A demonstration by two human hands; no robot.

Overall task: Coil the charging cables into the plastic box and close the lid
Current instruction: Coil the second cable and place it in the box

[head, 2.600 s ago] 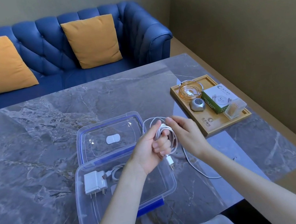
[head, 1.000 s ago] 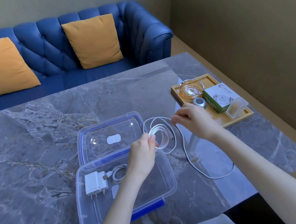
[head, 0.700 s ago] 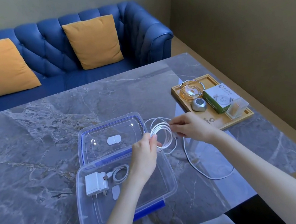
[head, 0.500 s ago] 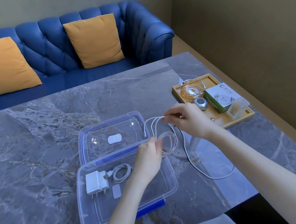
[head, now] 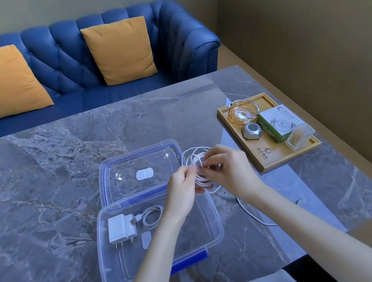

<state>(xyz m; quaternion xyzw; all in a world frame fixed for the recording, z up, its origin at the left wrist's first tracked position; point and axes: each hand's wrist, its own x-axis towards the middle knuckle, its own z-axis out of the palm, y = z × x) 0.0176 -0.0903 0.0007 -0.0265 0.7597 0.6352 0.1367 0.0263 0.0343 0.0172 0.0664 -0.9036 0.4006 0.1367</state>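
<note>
A clear plastic box [head: 209, 238] with blue clips stands open on the marble table, its lid [head: 139, 157] folded back behind it. Inside lie a white charger plug [head: 121, 229] and a small coiled cable [head: 153, 217]. Above the box's right rim my left hand [head: 182, 189] pinches a coil of white charging cable [head: 201, 177]. My right hand [head: 230, 170] grips the same coil from the right. The cable's loose tail [head: 255, 215] trails over the table under my right forearm.
A wooden tray [head: 277, 158] at the right holds a glass ashtray [head: 243, 114], a silver object [head: 252, 131], a green-and-white box [head: 279, 123] and a small clear container [head: 300, 139]. A blue sofa [head: 67, 62] with orange cushions stands behind the table.
My right hand has swung back in to the coil, laying another loop on it. The loose tail on the table has grown shorter. The left hand stays at the coil.
</note>
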